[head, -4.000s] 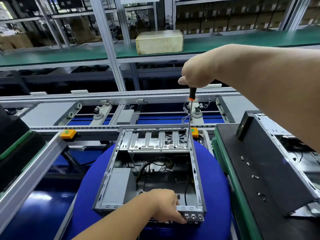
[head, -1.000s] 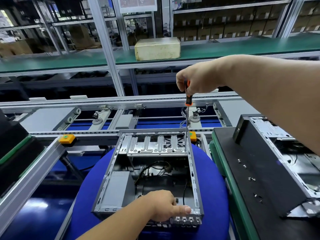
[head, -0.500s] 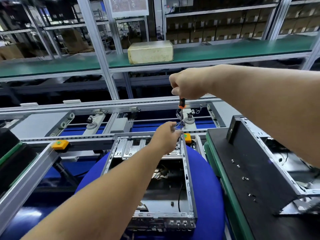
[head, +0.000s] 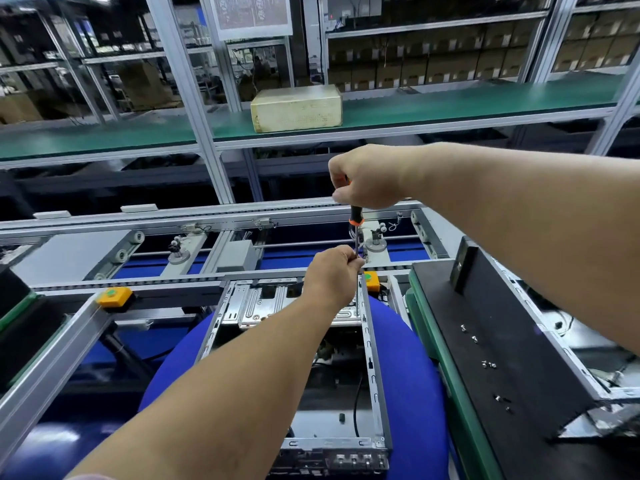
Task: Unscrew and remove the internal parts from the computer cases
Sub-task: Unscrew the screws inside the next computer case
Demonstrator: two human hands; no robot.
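Fingers of the right hand gripped the screwdriver handle while the left hand pinched its shaft above the open computer case.

A single wide-angle head-mounted view looks forward and down from above the work area. Both forearms enter from the bottom and right edges. The open computer case lies close, low in the centre; the conveyor rails and shelving lie beyond.

Black panel (screw-strewn) crowds open case rightward.
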